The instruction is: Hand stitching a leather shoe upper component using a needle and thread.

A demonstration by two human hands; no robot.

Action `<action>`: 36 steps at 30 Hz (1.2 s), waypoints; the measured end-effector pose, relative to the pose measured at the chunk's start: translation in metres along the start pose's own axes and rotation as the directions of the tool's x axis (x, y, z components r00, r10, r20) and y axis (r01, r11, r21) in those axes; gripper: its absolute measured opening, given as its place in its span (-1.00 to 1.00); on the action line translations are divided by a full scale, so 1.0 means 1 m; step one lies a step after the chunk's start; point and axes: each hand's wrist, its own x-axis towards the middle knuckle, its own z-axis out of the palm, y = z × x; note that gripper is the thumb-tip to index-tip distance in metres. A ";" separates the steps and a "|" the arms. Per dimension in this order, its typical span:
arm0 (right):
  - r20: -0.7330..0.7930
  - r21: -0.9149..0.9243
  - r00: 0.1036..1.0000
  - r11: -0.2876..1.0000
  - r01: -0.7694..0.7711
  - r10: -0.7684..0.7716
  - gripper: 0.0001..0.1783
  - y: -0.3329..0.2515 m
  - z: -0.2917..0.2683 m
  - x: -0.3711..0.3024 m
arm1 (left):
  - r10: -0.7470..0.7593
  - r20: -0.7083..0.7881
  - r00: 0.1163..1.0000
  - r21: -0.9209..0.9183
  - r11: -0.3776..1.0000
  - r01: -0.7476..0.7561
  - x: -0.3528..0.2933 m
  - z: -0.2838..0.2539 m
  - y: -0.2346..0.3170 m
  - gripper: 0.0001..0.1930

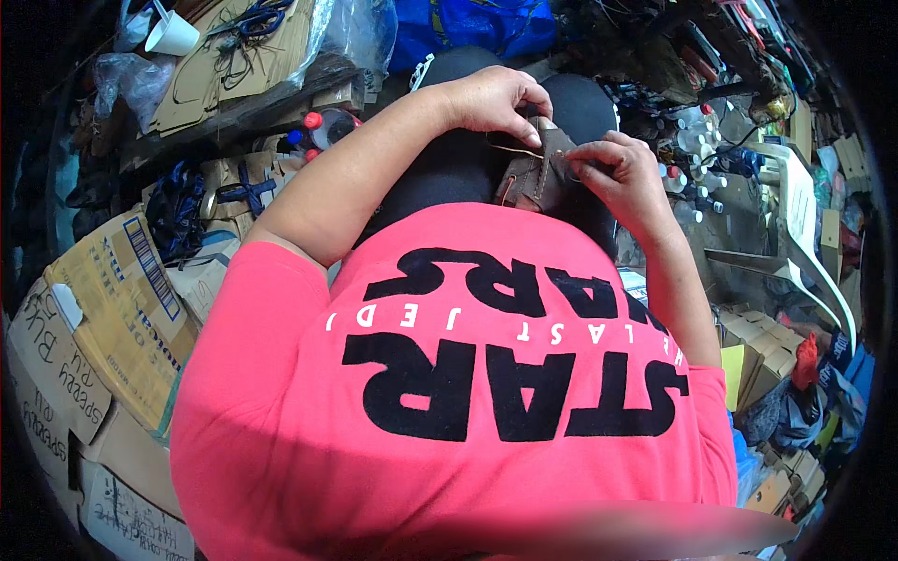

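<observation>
A brown leather shoe upper (535, 179) with pale stitching along its seams rests between my dark-clad knees. At its far edge, my left hand (505, 101) is closed, thumb and fingers pinching the leather. A thin light thread (513, 149) runs out beside the upper, below that hand. My right hand (619, 173) is at the upper's right side, with thumb and forefinger pressed together. Whatever is in that pinch is too small to make out. My own pink shirt covers the near part of the view.
Cardboard boxes (117, 290) are stacked at the left. Scissors (265, 19) lie on flat cardboard (220, 70) at the far left, near a white cup (173, 35). Several bottles (697, 140) and a white plastic chair (798, 210) stand at the right.
</observation>
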 end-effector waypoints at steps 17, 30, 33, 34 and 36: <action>-0.123 0.077 0.978 0.981 0.177 -0.167 -0.86 0.016 0.030 0.005 | 0.074 -0.200 0.977 0.097 0.994 -0.056 -0.016 0.009 0.017 -0.72; 0.083 0.070 0.992 0.993 0.093 -0.099 -0.63 0.030 0.016 0.012 | 0.199 -0.485 0.851 0.404 0.915 0.016 -0.071 0.022 0.031 -0.88; 0.058 0.052 0.986 0.987 0.152 -0.155 -0.60 0.032 0.018 0.015 | 0.182 -0.481 0.858 0.415 0.909 0.040 -0.072 0.021 0.033 -0.88; 0.025 0.039 0.977 0.977 0.210 -0.211 -0.57 0.032 0.019 0.016 | 0.182 -0.481 0.858 0.416 0.908 0.041 -0.072 0.021 0.031 -0.88; 0.033 0.047 0.980 0.980 0.195 -0.197 -0.58 0.033 0.019 0.017 | 0.188 -0.463 0.866 0.419 0.908 0.027 -0.073 0.021 0.028 -0.87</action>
